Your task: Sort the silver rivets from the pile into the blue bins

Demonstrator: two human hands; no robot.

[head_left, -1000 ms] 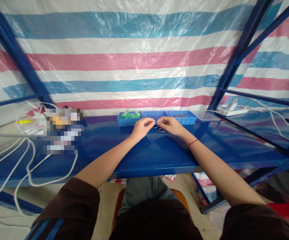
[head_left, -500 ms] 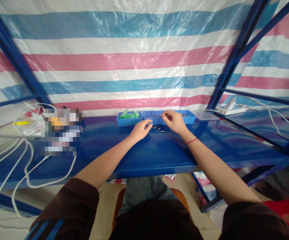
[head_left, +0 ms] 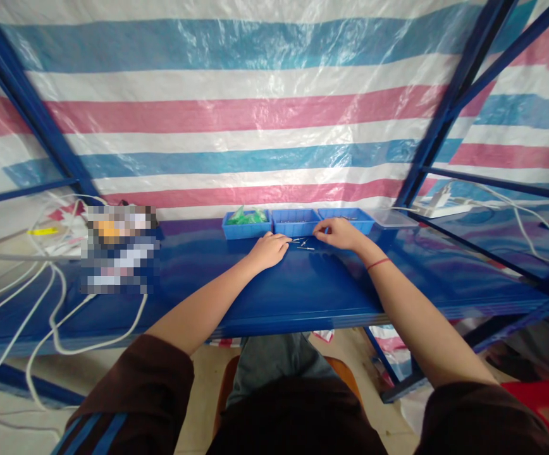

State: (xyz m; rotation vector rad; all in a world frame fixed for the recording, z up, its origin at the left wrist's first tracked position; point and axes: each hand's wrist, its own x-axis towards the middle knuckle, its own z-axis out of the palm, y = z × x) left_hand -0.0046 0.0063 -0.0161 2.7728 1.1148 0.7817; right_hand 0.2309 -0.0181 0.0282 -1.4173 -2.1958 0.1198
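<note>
My left hand [head_left: 269, 251] rests palm down on the blue shelf, fingers stretched forward. Its fingertips reach the near end of several small metal blind rivets [head_left: 306, 248] lying loose there. To the right of them, my right hand [head_left: 339, 234] hovers at the front of the bins, with thumb and fingertips pinched together. Whatever may be between those fingers is too small to make out. Behind the hands stand a middle blue bin [head_left: 296, 230] with small metal parts and a right blue bin [head_left: 367, 226], partly covered by my right hand.
A left blue bin [head_left: 247, 234] contains green plastic material. A clear plastic lid [head_left: 395, 218] lies right of the bins, near a white power strip [head_left: 445, 205]. White cables [head_left: 54, 309] and a blurred pile occupy the left. Blue metal posts [head_left: 438, 126] frame the shelf.
My right hand has drawn back from over the middle bin, moving right and slightly toward me. My left hand has lowered and flattened onto the shelf beside the rivets.
</note>
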